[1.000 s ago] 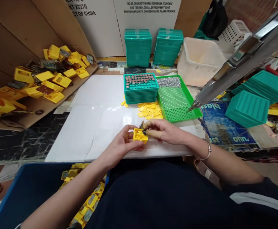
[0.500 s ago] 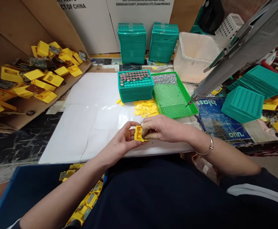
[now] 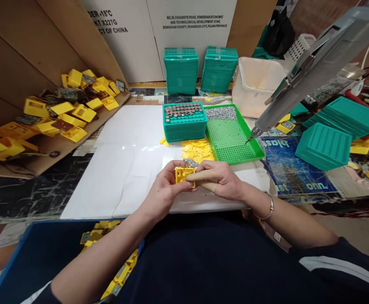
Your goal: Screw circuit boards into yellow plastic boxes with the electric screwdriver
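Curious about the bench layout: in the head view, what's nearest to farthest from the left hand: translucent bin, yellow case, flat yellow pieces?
1. Yellow case: held in the left hand.
2. Flat yellow pieces: piled beyond it.
3. Translucent bin: back right.

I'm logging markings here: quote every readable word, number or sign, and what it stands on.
Left white cardboard panel, cut off: "DER -18°C", "KT X227G", "CT OF CHINA"
Right white cardboard panel: "NO.26,CHUANGYE ROAD, DONGSHAN ECONOMIC AND TECHNOLOGICAL DEVELOPMENT ZONE, DONGSHAN COUNTY, ZHANGZHOU CITY, FUJIAN PROVINCE"
Worn flat blue sheet: seemingly "onn."; other letters unclear.
Grey cylindrical power driver: label too blurred.
Held yellow plastic housing: nothing legible.
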A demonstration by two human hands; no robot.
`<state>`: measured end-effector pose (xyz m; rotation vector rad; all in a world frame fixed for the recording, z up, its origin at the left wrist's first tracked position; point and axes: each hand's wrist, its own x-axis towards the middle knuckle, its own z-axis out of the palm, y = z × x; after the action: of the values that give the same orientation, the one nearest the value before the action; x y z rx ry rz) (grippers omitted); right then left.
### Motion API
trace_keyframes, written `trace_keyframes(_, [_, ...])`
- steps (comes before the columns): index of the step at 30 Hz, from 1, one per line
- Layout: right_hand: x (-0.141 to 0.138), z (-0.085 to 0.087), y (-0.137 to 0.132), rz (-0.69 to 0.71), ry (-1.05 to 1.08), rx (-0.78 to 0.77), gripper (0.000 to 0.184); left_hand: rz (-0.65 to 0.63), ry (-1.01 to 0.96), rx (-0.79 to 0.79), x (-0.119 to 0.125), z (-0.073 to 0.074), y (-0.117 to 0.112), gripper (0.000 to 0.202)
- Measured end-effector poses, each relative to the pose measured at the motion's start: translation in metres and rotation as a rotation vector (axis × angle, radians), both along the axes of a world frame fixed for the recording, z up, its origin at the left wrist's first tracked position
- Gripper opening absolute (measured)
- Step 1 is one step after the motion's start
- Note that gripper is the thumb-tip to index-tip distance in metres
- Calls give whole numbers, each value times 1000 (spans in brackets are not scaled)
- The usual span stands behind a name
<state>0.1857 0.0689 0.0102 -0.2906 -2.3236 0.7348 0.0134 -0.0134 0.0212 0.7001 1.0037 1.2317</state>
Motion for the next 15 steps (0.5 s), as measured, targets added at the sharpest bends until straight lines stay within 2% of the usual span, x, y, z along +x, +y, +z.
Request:
trace_keyframes(3, [5, 2, -3, -11, 123, 112, 21, -9, -37, -52, -2, 2, 2, 44])
trace_keyframes(7, [13, 15, 4, -93, 174, 107, 30, -2, -73, -150, -12, 0, 3, 44])
trace_keyframes(9, [12, 16, 11, -105, 136, 123, 42, -52, -130, -177, -16, -1, 1, 45])
trace_keyframes(12, [7, 9, 18, -19, 73, 142, 57, -171, -225, -183, -20, 1, -2, 45])
trace_keyframes(15, [3, 2, 19, 17, 93, 189, 44, -247, -245, -180, -19, 2, -4, 44])
